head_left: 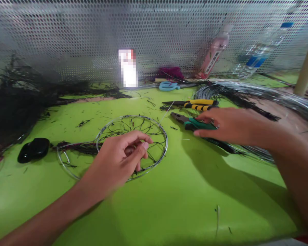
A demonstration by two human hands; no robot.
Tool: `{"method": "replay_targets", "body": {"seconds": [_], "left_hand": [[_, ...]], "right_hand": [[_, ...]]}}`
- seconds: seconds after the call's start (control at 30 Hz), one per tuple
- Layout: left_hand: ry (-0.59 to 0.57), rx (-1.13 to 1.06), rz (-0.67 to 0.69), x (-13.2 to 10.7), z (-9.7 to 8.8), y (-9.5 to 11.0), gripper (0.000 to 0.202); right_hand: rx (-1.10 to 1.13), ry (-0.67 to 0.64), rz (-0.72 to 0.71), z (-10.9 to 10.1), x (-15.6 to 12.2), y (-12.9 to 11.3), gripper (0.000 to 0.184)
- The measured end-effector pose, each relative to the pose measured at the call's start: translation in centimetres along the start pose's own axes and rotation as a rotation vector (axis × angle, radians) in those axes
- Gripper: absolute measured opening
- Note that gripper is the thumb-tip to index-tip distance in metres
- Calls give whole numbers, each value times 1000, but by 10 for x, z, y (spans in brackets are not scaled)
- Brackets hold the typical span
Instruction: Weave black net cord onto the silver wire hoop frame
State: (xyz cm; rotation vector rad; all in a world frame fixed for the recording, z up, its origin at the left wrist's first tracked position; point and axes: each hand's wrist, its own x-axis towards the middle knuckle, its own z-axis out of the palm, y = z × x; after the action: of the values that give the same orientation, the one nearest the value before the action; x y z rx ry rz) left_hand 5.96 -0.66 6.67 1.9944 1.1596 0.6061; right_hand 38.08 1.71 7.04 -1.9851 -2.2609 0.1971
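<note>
A wire hoop [166, 138] strung with black knotted netting lies on the green tabletop. Over its near left part is my left hand [122, 155], fingers curled and thumb pressed toward the index finger. Whatever may be in that pinch is too small to make out. My right hand [228, 124] is closed around the handles of a pair of green-and-black pliers [188, 123], which rest on the table with their jaws pointing left. Just behind them lie yellow-and-black pliers [201, 102]. A second loop of wire [64, 165] shows left of the hoop, partly under my left forearm.
Coiled silvery wire [292, 94] spreads at the right. Dark netting [17, 102] is heaped on the left, near a black case [33, 150]. Blue-handled scissors [168, 86], purple thread [170, 72], a pink bottle [215, 51] and a clear bottle [259, 58] line the perforated metal panel [92, 34].
</note>
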Motion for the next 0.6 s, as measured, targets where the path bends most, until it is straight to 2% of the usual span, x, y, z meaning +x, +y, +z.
{"method": "replay_targets", "body": {"seconds": [0.1,0.27,0.33,0.4,0.5,0.6], "left_hand": [[-66,-223,-95,-1,-4,2,25],[-75,-427,-151,-1,-5,4,18],[-55,-505,-141,-1,-5,3,18],[-45,-549,-134,-1,-6,3,18],[-48,-573,-139,-1,-7,3,18],[-40,-633,-118,-4,-7,4,30]], "right_hand": [[-111,-64,94,9,6,0,46],[-71,4,272,2,10,-7,48],[67,3,306,-6,8,-5,45],[287,-52,283,-11,4,-5,40],[640,-204,171,-11,-5,-19,40],[854,-332,58,-5,-14,-41,37]]}}
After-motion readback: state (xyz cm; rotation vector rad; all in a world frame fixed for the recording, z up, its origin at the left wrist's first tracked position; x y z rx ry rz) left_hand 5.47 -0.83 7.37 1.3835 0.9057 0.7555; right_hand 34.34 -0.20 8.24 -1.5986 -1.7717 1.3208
